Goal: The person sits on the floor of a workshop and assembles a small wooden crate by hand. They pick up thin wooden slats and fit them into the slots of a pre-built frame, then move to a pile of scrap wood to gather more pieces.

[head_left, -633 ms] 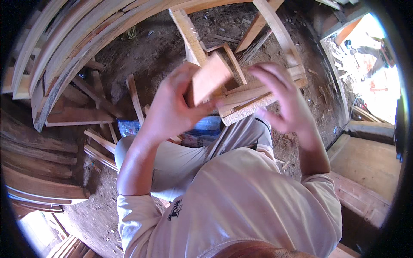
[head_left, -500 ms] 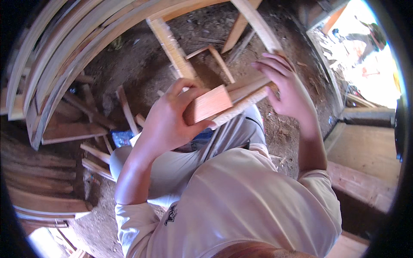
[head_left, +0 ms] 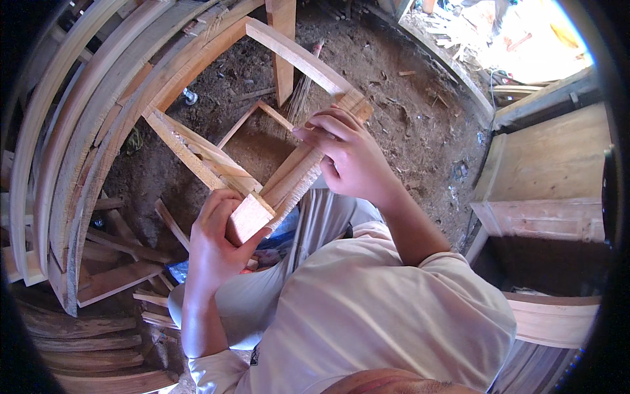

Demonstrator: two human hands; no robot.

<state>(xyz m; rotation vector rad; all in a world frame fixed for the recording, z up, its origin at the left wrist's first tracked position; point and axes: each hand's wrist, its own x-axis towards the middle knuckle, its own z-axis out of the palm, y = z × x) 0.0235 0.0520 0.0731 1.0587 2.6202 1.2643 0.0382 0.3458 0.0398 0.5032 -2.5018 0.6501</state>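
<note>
Left hand [head_left: 213,233] grasping a short wooden block [head_left: 251,220], pale, squared, smooth-looking (lit face turned up), at the near left corner of a wooden frame [head_left: 298,56]; whether block rests on frame, cannot tell. Right hand [head_left: 353,150] curled round the frame's near rail [head_left: 293,198], toward its right end. Rail's near edge rough, whitish; upper face smoother, browner. Frame reaches away over brown dirt floor [head_left: 407,134]

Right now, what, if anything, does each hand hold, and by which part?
The left hand grips a wooden block by its sides. The right hand lies over a wooden rail toward its right end; whether it grips is unclear.
</note>
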